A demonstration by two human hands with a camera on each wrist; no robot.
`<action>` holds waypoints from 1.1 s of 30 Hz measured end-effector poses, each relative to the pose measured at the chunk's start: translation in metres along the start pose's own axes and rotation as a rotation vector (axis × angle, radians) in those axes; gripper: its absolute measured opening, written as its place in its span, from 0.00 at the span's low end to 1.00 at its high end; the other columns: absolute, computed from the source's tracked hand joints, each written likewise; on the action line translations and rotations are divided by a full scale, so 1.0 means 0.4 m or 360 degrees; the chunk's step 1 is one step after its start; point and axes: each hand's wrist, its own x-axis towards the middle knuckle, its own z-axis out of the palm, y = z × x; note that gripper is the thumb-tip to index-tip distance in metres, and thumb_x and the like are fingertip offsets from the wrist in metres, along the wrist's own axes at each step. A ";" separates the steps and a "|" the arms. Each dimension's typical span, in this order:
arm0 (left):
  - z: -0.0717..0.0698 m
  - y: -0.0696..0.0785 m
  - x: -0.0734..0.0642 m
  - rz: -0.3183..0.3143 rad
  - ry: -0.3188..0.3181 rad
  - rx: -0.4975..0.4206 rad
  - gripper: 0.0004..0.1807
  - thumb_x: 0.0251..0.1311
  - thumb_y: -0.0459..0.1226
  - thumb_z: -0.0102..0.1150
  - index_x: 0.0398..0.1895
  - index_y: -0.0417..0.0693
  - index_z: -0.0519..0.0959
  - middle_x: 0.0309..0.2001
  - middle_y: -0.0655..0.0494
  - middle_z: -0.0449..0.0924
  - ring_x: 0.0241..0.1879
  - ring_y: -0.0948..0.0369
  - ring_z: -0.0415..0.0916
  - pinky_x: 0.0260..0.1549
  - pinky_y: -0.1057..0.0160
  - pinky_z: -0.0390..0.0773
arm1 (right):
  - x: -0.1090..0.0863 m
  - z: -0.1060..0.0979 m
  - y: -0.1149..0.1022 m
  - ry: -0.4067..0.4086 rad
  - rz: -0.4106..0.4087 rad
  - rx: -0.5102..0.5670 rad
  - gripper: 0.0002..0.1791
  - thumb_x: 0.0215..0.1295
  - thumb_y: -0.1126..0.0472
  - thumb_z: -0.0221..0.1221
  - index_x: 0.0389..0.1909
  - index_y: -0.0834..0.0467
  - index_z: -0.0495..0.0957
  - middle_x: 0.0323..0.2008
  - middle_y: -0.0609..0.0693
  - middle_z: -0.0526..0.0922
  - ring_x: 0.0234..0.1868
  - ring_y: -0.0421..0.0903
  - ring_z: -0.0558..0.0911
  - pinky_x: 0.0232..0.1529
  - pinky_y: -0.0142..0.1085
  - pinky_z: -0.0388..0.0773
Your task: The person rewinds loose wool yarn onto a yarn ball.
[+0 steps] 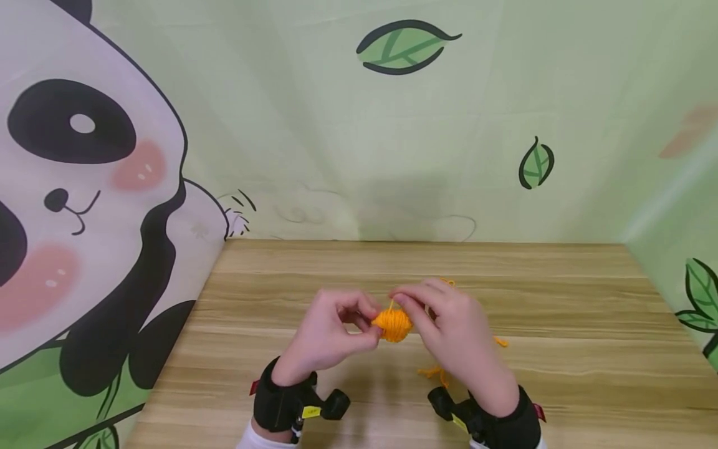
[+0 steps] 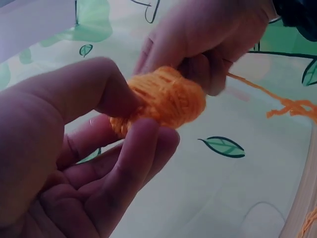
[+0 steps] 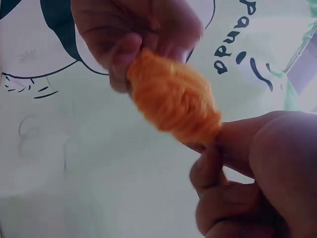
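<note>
Biggest thing in sight, the pale green wall (image 1: 314, 125) stretches across the back, leaves drawn on it, and here's a giant panda (image 1: 101, 187) filling its left side! Below it runs the wood-grain table (image 1: 589, 299). And in come the hands: right hand (image 1: 454, 330) and left hand (image 1: 331, 330), facing each other above the boards, a black strap (image 1: 277, 399) round the left wrist and a matching one round the right. Between them, up off the table, sits the orange ball of yarn (image 1: 395, 325)! The left thumb and fingers are clamped on one end of it. Loose bits of yarn (image 1: 433, 373) show around the right hand, some lying on the wood. And the slimmest of all, a single strand (image 1: 391, 304) rises from the ball, pinched between right thumb and forefinger!
</note>
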 end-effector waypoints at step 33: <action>-0.012 -0.013 0.009 -0.0212 0.0598 0.0002 0.09 0.50 0.24 0.63 0.33 0.41 0.77 0.33 0.47 0.79 0.25 0.54 0.71 0.24 0.70 0.76 | -0.011 0.003 -0.035 -0.0250 -0.0063 0.0054 0.06 0.71 0.56 0.58 0.35 0.47 0.83 0.19 0.34 0.69 0.18 0.32 0.65 0.16 0.27 0.62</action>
